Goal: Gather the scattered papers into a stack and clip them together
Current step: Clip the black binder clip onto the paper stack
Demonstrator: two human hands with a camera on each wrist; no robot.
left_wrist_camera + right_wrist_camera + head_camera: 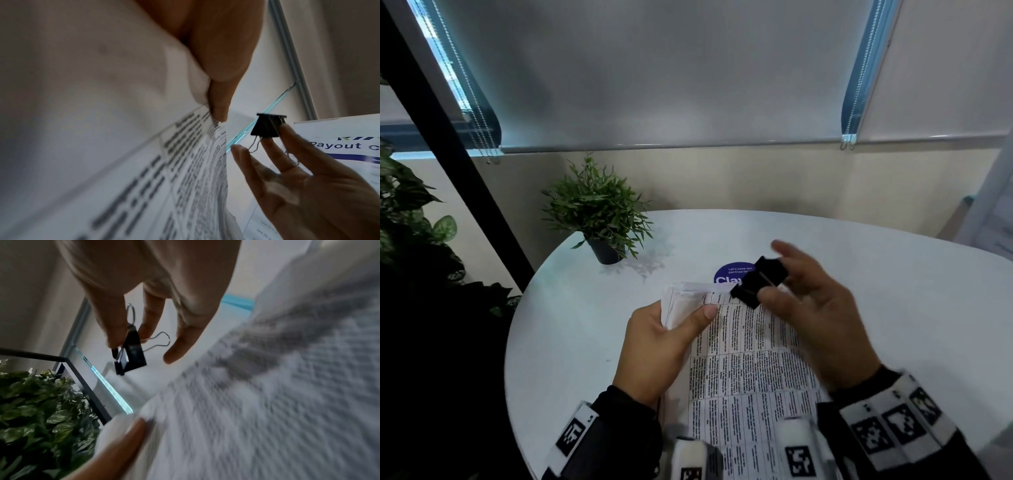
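A stack of printed papers [750, 370] lies on the round white table [585, 325], with its far left corner lifted and curled. My left hand [688, 322] pinches that corner, thumb on top; the left wrist view shows the fingertips [219, 105] clamped on the paper edge [185, 146]. My right hand [774, 274] holds a black binder clip [758, 282] between thumb and fingers, just above the stack's far edge. The clip [266, 126] hangs a short way from the paper without touching it. In the right wrist view the clip [131, 353] shows its wire handles, with the blurred papers [267, 402] below.
A small potted plant [599, 219] stands at the table's far left. A round blue sticker [727, 274] lies on the table behind the clip. Leafy plants [410, 222] and a black post [458, 144] fill the left side. A printed sign [349, 146] stands to the right.
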